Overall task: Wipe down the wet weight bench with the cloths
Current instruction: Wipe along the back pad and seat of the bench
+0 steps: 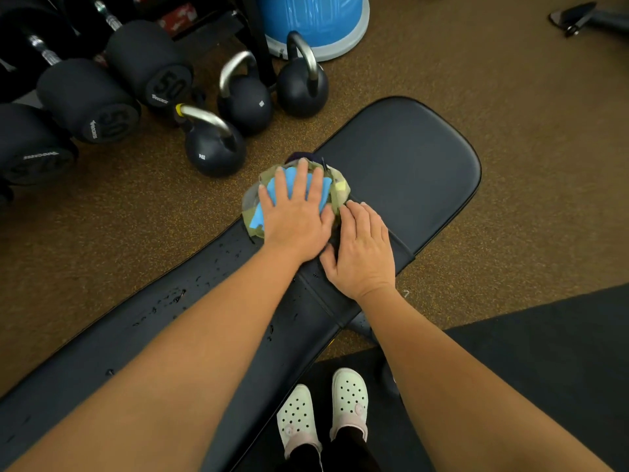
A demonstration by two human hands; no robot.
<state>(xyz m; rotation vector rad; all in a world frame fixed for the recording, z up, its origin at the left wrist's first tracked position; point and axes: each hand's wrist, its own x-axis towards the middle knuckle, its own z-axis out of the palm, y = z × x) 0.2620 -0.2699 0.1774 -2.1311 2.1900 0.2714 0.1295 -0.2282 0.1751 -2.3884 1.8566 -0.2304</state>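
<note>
A black padded weight bench (408,165) runs from lower left to upper right. Water droplets lie on its long pad (163,301) at the left. A bunched cloth (253,206), olive with blue and yellow patches, sits on the bench's left edge near the seam between the pads. My left hand (296,216) presses flat on this cloth with fingers spread. My right hand (360,247) rests on the bench just right of it, fingers slightly bent, touching the cloth's near edge. A dark cloth seems to lie under its fingers, mostly hidden.
Three black kettlebells (214,148) stand on the brown floor just left of the bench. Large dumbbells (102,107) lie on a rack at far left. A blue balance dome (316,18) is behind. A black mat (544,352) and my white clogs (323,410) are below right.
</note>
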